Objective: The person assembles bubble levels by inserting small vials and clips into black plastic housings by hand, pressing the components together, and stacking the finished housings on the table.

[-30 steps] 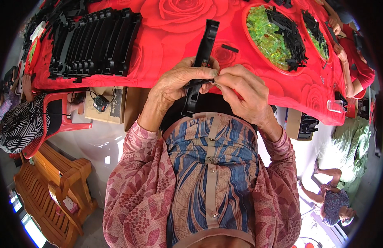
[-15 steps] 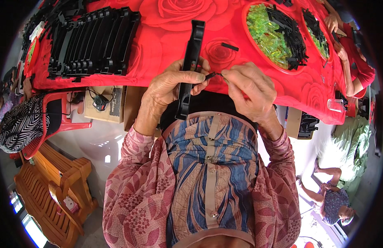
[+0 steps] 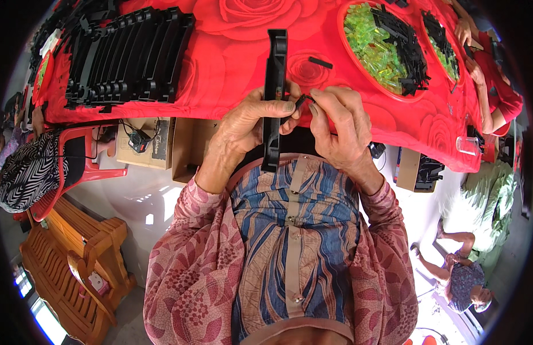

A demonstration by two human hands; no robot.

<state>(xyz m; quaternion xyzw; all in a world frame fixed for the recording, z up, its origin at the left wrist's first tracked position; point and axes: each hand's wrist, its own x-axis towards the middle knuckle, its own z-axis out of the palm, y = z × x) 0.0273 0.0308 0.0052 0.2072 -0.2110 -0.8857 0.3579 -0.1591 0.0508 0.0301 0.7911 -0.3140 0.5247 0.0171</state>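
My left hand (image 3: 241, 123) is closed around a long black plastic strip (image 3: 276, 63), held nearly upright above the table's near edge. Between its thumb and fingers, a small black piece (image 3: 301, 103) sticks out to the right. My right hand (image 3: 344, 126) pinches at the outer end of that piece; its fingertips hide part of it. Just beyond the hands, a short black bar (image 3: 320, 62) lies on the red rose-patterned tablecloth (image 3: 232, 63).
Several long black plastic strips (image 3: 128, 60) stand in a row at the left. To the right, a red-rimmed tray (image 3: 367, 89) holds yellow-green clear pieces and black parts. Another person's hand (image 3: 474, 72) shows at far right. Under the table are cardboard boxes (image 3: 145, 150).
The long strip has shifted slightly right and become more upright. My right hand has moved left, closer to my left hand, with its fingertips at the small black piece.
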